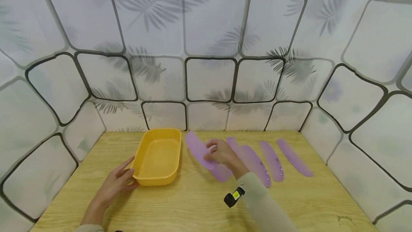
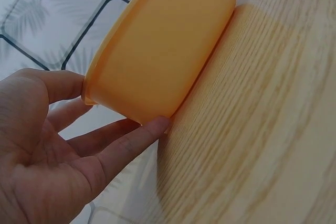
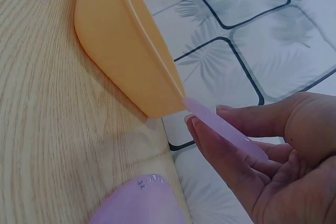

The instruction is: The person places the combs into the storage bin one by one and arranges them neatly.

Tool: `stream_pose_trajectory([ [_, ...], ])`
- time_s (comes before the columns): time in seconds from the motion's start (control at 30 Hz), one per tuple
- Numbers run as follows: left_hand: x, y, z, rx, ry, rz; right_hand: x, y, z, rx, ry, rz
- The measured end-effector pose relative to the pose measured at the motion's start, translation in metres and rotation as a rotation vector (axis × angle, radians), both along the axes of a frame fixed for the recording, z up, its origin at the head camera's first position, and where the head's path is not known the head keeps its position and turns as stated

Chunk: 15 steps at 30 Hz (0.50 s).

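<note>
Lying pinched between right fingers (image 3: 223, 163): curved purple strip (image 3: 231, 132).

Patterned walls face us on three sides of a pale yellow wood-grain table (image 1: 180, 210), its far edge running up to the back wall (image 1: 210, 81). Rounded outlines (image 1: 210, 58) in black and grey cover the white ground, overlaid with feathery grey leaves (image 1: 157, 4); a dark scuff (image 1: 346, 218) marks the table's near right corner. The light looks soft and diffuse.
</note>
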<state>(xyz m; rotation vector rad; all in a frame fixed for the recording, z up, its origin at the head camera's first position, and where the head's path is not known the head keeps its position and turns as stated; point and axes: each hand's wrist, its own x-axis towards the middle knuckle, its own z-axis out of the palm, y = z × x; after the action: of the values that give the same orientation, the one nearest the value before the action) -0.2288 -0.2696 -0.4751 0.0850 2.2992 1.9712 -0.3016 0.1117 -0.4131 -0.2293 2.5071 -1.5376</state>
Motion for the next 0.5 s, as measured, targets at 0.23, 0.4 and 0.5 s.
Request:
stream_pose_trajectory([
  [0.23,0.000,0.000,0.002,0.015,0.007,-0.014,-0.001,-0.009,0.001,-0.036,-0.002,-0.003],
  [0.4,0.001,-0.002,0.004,0.022,0.010,-0.043,-0.001,-0.018,0.004,-0.051,-0.013,0.012],
  [0.5,0.002,-0.003,0.004,0.027,0.011,-0.053,0.000,-0.023,0.006,-0.040,-0.011,0.016],
])
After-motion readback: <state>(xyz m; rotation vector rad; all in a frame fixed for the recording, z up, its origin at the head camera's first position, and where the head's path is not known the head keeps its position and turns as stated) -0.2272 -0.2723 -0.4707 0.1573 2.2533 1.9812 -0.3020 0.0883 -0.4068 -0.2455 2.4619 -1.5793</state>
